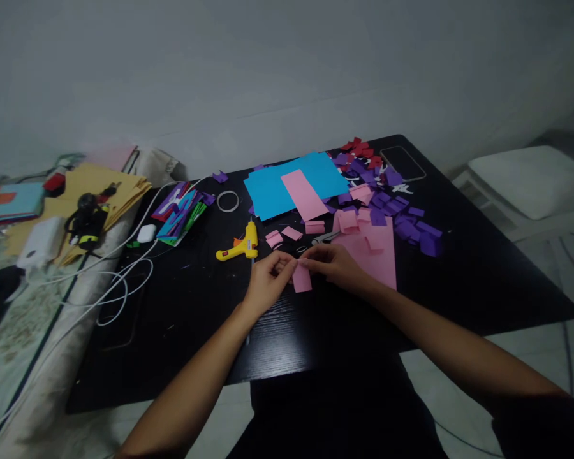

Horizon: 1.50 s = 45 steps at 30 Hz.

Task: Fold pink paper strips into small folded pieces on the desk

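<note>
A small strip of pink paper [302, 279] hangs between my two hands above the black table. My left hand [269, 280] pinches its top left edge with thumb and fingers. From the other side, my right hand [333, 262] pinches the top right edge, its fingertips almost touching the left ones. Just beyond the hands lie scissors [326, 237], partly hidden, and several small folded pink pieces [314, 227]. A larger pink sheet [385, 255] lies partly under my right hand and forearm. Left of my left hand rests a yellow glue gun [239, 242].
Blue sheets [272, 191] with a pink strip [303, 194] on top lie at the back. Purple pieces [411, 229] and red pieces [361, 152] are scattered at the right. A tape roll [228, 201], a white earbud case [147, 233] and white cables [124, 280] are leftward. A white stool [530, 178] stands right.
</note>
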### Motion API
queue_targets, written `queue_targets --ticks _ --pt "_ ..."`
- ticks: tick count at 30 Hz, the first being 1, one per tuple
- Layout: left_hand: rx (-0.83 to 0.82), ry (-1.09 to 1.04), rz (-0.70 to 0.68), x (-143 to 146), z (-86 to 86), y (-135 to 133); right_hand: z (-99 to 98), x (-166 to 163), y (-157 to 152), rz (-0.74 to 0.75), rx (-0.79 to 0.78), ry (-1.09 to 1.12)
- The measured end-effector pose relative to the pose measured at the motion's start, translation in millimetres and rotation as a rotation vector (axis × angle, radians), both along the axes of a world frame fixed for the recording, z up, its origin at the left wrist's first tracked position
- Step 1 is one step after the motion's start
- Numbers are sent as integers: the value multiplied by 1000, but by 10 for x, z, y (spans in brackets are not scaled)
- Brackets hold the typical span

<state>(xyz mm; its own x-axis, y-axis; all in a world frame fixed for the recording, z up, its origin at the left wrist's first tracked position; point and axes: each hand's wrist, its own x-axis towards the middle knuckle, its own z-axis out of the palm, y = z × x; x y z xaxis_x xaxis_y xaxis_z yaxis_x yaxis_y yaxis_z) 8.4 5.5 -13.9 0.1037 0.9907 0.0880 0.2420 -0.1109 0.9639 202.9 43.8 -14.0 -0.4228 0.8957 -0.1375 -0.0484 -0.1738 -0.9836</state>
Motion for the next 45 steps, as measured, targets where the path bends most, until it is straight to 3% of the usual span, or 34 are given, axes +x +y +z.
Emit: queue_targets --ticks 23,32,45 --pt "40 82 -68 0 17 -52 -80 27 -91 -72 31 56" --pt "67 103 -30 3 30 -81 -63 25 -127 -115 -16 101" --pt "65 97 32 27 80 -104 20 38 -151 -48 -55 70"
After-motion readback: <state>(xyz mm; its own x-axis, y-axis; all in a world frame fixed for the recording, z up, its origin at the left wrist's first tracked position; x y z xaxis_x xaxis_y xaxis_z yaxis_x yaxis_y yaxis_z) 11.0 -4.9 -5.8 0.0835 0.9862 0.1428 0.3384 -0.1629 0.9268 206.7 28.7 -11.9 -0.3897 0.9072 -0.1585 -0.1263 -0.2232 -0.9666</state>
